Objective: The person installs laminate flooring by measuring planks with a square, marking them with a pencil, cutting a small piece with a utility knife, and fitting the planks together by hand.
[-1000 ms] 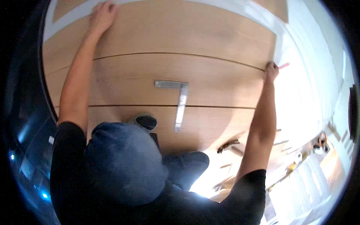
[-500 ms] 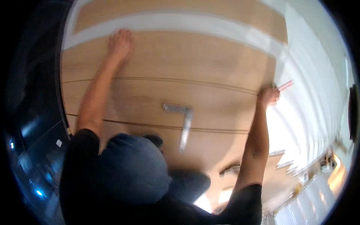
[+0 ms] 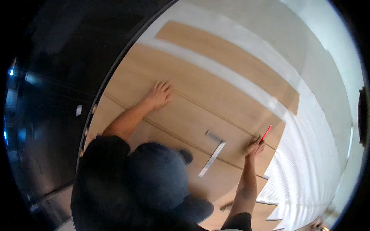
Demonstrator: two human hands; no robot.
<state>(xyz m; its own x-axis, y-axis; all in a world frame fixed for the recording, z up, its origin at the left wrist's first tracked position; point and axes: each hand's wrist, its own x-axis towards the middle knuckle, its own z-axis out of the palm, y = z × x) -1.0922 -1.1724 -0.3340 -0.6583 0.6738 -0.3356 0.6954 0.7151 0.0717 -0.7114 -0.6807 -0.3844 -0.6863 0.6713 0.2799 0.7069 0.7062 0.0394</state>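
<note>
My left hand (image 3: 161,93) lies palm down on the light wood-look floor planks (image 3: 192,84), near a seam, with its fingers spread. Farther right, my right hand (image 3: 254,149) grips a red pencil (image 3: 266,133), whose tip points up and away. That hand is low over the planks near their right end; whether it touches them I cannot tell. Between my hands, closer to me, a metal try square (image 3: 211,159) lies flat across the planks, its short arm toward the far left. Neither hand touches it.
Beyond the joined planks a separate plank (image 3: 231,54) lies on white underlay (image 3: 300,165). Plank ends form steps at the right. A glossy black surface (image 3: 58,77) borders the floor at left. A rounded blue-grey cloth shape (image 3: 158,177) covers part of the lower middle.
The view has turned, so the planks now slant down to the right. My right hand has come over the planks from their right edge, still holding the pencil. My left hand remains flat.
</note>
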